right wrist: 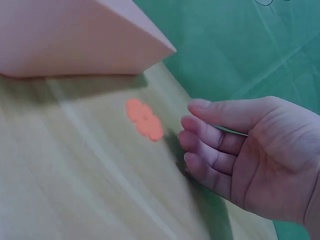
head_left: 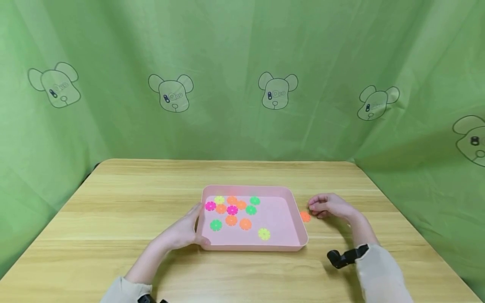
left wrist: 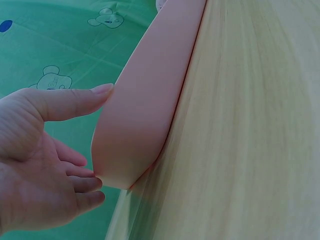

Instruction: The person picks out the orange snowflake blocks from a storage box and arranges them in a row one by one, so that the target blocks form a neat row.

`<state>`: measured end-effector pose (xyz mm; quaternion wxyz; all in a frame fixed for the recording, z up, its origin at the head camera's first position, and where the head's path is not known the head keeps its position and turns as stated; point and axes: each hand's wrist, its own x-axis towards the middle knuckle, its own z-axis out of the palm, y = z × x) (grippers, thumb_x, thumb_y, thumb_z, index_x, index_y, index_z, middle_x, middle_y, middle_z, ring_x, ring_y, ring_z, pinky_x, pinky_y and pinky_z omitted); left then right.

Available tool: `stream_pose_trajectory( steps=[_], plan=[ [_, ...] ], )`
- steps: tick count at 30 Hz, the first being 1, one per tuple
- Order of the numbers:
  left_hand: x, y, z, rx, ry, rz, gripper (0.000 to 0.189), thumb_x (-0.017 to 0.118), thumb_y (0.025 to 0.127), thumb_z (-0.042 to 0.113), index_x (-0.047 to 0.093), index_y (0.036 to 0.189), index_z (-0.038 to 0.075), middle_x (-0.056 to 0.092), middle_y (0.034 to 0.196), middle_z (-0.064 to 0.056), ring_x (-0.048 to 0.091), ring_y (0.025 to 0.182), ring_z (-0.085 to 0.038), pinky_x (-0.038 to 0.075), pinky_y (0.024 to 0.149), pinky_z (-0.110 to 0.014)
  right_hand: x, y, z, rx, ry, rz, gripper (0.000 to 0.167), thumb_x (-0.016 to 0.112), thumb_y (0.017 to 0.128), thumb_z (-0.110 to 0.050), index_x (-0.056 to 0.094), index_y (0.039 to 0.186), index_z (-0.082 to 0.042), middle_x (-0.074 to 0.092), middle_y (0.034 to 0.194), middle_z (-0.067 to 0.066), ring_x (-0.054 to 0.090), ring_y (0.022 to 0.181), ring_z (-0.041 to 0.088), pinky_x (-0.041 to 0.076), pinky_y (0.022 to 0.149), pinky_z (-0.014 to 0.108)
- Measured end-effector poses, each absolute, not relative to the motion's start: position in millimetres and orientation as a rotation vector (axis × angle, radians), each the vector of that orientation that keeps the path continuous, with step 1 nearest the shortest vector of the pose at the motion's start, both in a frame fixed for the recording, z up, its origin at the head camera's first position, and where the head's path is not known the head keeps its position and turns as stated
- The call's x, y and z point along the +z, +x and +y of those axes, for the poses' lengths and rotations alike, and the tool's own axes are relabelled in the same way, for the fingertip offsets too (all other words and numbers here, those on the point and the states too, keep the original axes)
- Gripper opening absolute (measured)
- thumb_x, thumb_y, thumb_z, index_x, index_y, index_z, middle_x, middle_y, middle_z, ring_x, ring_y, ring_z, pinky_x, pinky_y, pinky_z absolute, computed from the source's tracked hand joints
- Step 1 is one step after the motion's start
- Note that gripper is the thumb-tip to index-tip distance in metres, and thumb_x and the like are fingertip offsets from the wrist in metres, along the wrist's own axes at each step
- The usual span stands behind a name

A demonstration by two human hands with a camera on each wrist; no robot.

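A shallow pink tray [head_left: 284, 219] sits on the table, with several snowflake-shaped discs lying flat in it. Among them are a magenta disc [head_left: 232, 210], a green disc [head_left: 216, 225], a yellow disc [head_left: 264, 234] and an orange disc [head_left: 245, 224]. My left hand [head_left: 185, 229] holds the tray by its near left corner, the thumb on the near wall and the fingers at the left side. Outside the tray, close to its right wall, an orange snowflake disc [right wrist: 144, 119] lies on the wood. Just right of that disc hovers my right hand [right wrist: 250, 150], fingers loosely bent, with nothing in it.
The wooden table [head_left: 132, 198] extends on all sides of the tray. A green curtain [head_left: 227, 134] printed with bear heads hangs behind the table and along both sides. A black wrist strap with a camera mount [head_left: 346, 256] is on my right forearm.
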<state>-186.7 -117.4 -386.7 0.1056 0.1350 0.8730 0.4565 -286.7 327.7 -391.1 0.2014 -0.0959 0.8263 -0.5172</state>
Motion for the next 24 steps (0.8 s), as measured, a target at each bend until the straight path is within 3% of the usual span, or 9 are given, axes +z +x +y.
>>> stream_pose_trajectory(
  steps=[5,10,16,24],
  plan=[
    [-386.3,-186.6,-117.3,1.344,0.396,2.572,0.107,0.081,0.065,0.009,0.012,0.145,-0.008,0.011,0.151,-0.024,0.010,0.139,-0.036,0.011,0.111,-0.050,-379.3,-287.0,324.2,-1.485,-0.289,2.299,0.046,0.058,0.091,-0.012,0.043,0.121,0.019,0.063,0.105,0.019,0.062,0.091,0.018,0.053,0.081,0.034],
    [-386.0,-186.5,-117.1,1.345,0.398,2.569,0.106,0.081,0.065,0.009,0.013,0.145,-0.008,0.011,0.151,-0.024,0.010,0.138,-0.036,0.011,0.111,-0.050,-364.8,-289.5,315.3,-1.488,-0.326,2.305,0.051,0.054,0.094,-0.017,0.039,0.126,0.020,0.060,0.107,0.024,0.062,0.093,0.023,0.051,0.085,0.036],
    [-386.2,-186.7,-117.1,1.344,0.397,2.570,0.106,0.081,0.066,0.009,0.013,0.145,-0.008,0.011,0.151,-0.024,0.010,0.139,-0.036,0.011,0.111,-0.050,-348.2,-294.2,293.6,-1.434,-0.402,2.345,0.053,0.058,0.092,-0.021,0.043,0.126,0.015,0.059,0.111,0.026,0.060,0.098,0.028,0.049,0.087,0.041],
    [-386.6,-186.4,-116.5,1.325,0.393,2.584,0.106,0.081,0.065,0.009,0.013,0.145,-0.008,0.012,0.151,-0.024,0.010,0.138,-0.036,0.012,0.111,-0.050,-330.3,-302.2,256.5,-1.373,-0.470,2.363,0.050,0.063,0.088,-0.021,0.049,0.124,0.010,0.058,0.117,0.025,0.061,0.098,0.023,0.048,0.088,0.044]
  ],
)
